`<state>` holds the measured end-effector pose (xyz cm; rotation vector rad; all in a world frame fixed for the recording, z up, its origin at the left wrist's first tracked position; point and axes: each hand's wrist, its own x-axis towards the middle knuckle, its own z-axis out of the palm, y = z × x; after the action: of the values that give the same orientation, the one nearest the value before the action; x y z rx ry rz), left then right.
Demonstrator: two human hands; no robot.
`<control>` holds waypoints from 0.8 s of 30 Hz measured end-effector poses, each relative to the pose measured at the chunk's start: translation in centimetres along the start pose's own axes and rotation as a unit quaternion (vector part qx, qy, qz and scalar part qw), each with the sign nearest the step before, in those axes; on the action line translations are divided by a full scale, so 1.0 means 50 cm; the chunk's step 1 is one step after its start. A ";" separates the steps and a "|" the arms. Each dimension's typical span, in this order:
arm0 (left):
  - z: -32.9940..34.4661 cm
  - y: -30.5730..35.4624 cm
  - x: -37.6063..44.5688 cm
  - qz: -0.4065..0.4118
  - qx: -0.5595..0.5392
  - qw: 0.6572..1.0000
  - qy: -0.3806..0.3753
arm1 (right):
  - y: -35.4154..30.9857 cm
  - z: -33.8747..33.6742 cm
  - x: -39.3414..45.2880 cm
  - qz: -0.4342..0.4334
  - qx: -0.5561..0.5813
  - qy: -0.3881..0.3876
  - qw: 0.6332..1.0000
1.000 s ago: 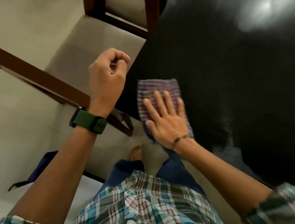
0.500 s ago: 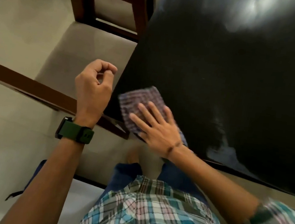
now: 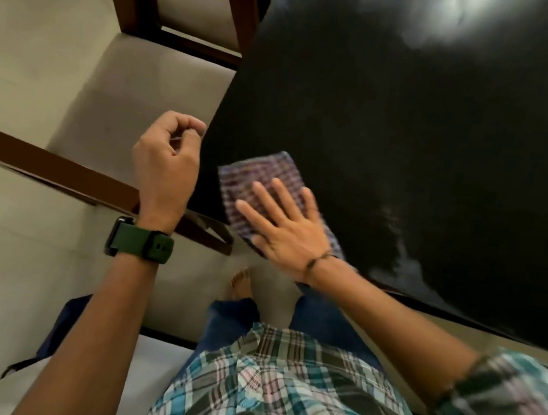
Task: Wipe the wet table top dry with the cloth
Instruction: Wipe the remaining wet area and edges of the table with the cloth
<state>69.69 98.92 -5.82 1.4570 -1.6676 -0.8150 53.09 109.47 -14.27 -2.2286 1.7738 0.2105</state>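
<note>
A purple checked cloth (image 3: 259, 174) lies folded flat on the near left corner of the glossy black table top (image 3: 412, 138). My right hand (image 3: 284, 224) presses on it with straight, spread fingers. A wet smear (image 3: 401, 257) shines on the table just right of that hand, near the front edge. My left hand (image 3: 166, 163), with a green watch on its wrist, hangs in the air just left of the table's edge, fingers curled and holding nothing.
A wooden chair (image 3: 187, 3) stands at the table's far left side. A brown wooden rail (image 3: 46, 165) runs under my left hand. A dark bag (image 3: 57, 329) lies on the pale floor at the lower left, and my bare foot (image 3: 240, 284) stands below the table edge.
My right hand has slid the cloth back and forth along the table's near left corner. My left hand has stayed curled beside the table edge.
</note>
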 end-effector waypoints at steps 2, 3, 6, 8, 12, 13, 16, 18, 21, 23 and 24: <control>0.025 0.018 -0.004 0.007 -0.005 1.000 -0.016 | -0.071 -0.014 0.074 0.007 0.016 0.003 1.000; 0.036 0.027 -0.006 0.014 -0.008 1.000 -0.023 | -0.101 -0.021 0.102 0.013 0.020 0.003 1.000; 0.079 0.056 -0.011 0.043 -0.016 0.998 -0.049 | -0.114 -0.027 0.117 0.011 0.013 0.012 1.000; 0.100 0.066 -0.008 0.052 -0.020 0.996 -0.064 | -0.067 -0.017 0.078 0.025 0.037 0.029 0.999; 0.147 0.078 0.003 0.035 -0.042 0.995 -0.090 | 0.116 0.026 -0.089 0.207 0.046 0.061 0.975; 0.159 0.081 0.002 0.030 -0.047 0.994 -0.096 | 0.170 0.037 -0.145 0.272 0.041 0.064 0.959; 0.187 0.093 -0.006 0.030 -0.058 0.990 -0.123 | 0.310 0.057 -0.321 0.458 0.068 0.049 0.885; 0.196 0.098 -0.011 0.038 -0.058 0.988 -0.139 | 0.362 0.058 -0.402 0.540 0.099 0.041 0.835; 0.206 0.101 -0.013 0.043 -0.059 0.986 -0.148 | 0.362 0.054 -0.406 0.596 0.117 0.051 0.793; 0.213 0.101 -0.019 0.039 -0.064 0.985 -0.152 | 0.318 0.046 -0.346 0.582 0.108 0.059 0.804; 0.218 0.103 -0.024 0.038 -0.066 0.984 -0.160 | 0.285 0.043 -0.305 0.550 0.097 0.061 0.827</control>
<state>57.77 100.66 -7.12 1.2109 -1.8524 -1.1392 35.82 121.40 -13.77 -0.8536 2.7820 0.0923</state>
